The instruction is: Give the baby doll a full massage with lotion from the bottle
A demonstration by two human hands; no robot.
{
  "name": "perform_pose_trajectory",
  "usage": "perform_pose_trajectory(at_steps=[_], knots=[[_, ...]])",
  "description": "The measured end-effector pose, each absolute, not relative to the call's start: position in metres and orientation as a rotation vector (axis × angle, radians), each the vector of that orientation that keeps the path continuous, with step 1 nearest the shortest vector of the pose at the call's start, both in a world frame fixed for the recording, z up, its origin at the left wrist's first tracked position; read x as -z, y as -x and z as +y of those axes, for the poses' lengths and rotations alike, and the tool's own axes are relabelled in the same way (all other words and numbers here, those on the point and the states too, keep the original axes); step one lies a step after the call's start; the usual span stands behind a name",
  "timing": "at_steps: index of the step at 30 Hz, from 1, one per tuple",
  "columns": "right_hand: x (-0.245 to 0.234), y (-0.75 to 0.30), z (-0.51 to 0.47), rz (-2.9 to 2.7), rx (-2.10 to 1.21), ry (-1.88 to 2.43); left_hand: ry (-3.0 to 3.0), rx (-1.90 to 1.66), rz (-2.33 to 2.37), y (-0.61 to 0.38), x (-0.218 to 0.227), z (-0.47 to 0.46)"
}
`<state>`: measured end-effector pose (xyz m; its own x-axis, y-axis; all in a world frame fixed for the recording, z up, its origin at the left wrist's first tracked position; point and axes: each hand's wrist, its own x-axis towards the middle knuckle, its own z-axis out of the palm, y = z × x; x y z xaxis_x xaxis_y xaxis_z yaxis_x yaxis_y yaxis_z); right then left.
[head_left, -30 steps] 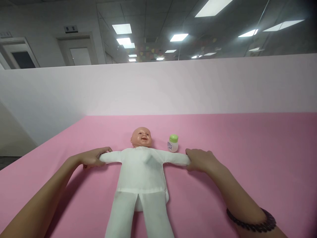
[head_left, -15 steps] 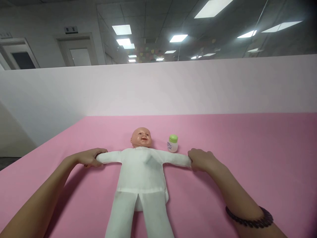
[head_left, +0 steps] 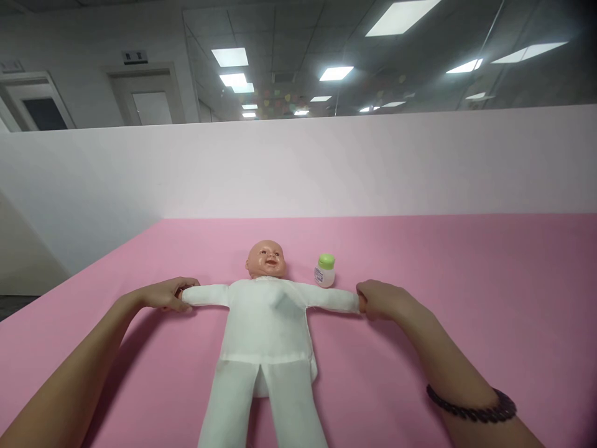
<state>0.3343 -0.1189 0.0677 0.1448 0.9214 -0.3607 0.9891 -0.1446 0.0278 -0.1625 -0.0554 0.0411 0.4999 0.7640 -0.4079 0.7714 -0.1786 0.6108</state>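
A baby doll (head_left: 265,330) in a white suit lies on its back on the pink surface (head_left: 466,280), arms spread wide. My left hand (head_left: 165,295) is closed on the end of the doll's left-side sleeve. My right hand (head_left: 385,300) is closed on the end of the other sleeve, and a dark bead bracelet (head_left: 471,407) sits on that wrist. A small white bottle with a green cap (head_left: 325,270) stands just behind the right-side sleeve, beside the doll's head.
A pale partition wall (head_left: 298,168) rises along the far edge of the pink surface. The surface's left edge runs diagonally at the left. Beyond the wall are ceiling lights and doors.
Both hands have slid outward along the sleeves, stretching the doll's arms a little wider. The doll's body and the bottle have stayed put.
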Motion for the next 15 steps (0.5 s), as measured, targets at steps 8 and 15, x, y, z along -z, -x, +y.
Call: perform_pose_trajectory(at_steps=[8,15], knots=[[-0.064,-0.345,-0.115,1.880,0.512,-2.194,-1.830,-0.009,1.217,0.165,-0.043,-0.057],[-0.057,-0.371,-0.107,2.092,0.849,-2.074,-1.832,-0.025,1.181,0.170,-0.042,-0.054]])
